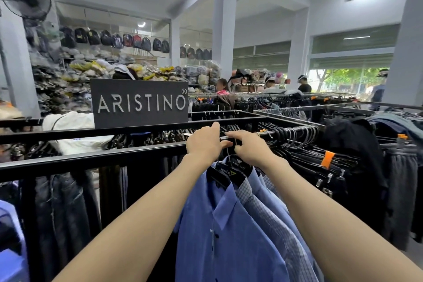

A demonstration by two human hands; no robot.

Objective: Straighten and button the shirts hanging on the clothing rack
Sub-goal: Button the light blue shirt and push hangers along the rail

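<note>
Your two bare forearms reach up from the near edge toward the black metal rail of the clothing rack. Between them hangs the blue shirt, smooth plain cloth with a pointed collar and small dark round buttons down its placket; the placket looks closed at the buttons you can see. It hangs from a black plastic hanger with yellow lettering. Just right of it, pressed close, is a checked shirt in a fine grey-blue grid weave, on a second black hanger printed ARISTINO. More pale blue shirts crowd behind that one, mostly hidden by your right arm.

Your left hand rests on the rail at the hanger hooks, fingers bent over the bar, thumb pointing right; its grip looks closed around the rail. Your right hand sits touching it on the right, fingers curled down at the thin wire hooks, with a ring on one finger; whether that grip pinches a hook or the rail itself, you cannot tell.

Right of your hands, a dense row of empty black hangers fans along the rail, some with orange size tags. Dark trousers hang on the left below the rail. Farther back, a flat dark grey rectangular sign reads ARISTINO in pale letters.
</note>
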